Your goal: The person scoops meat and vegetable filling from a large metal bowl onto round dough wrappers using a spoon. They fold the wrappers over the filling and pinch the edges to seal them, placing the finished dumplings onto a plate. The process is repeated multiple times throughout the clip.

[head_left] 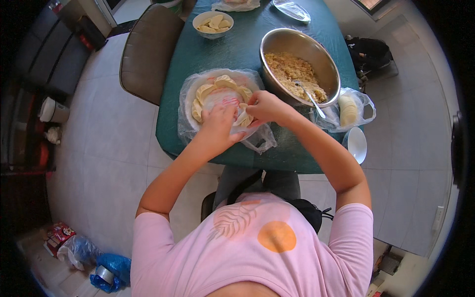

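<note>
A round plate lined with a clear plastic bag (187, 120) lies near the table's front edge. Folded dumplings (204, 91) form a ring along its rim. At the ring's right side, my right hand (267, 107) pinches a pale dumpling (242, 117) between its fingertips, low over the plate. My left hand (216, 124) reaches over the plate's front left, thumb spread from the fingers, with its fingertips close to that dumpling. I see nothing held in the left hand, though its palm is hidden.
A steel bowl of chopped filling (277, 39) with a spoon (311, 99) stands right of the plate. Beside it are bagged wrappers (348, 111) and a white bowl (356, 145). Farther back is a bowl of dough pieces (213, 23). A chair (148, 52) stands at left.
</note>
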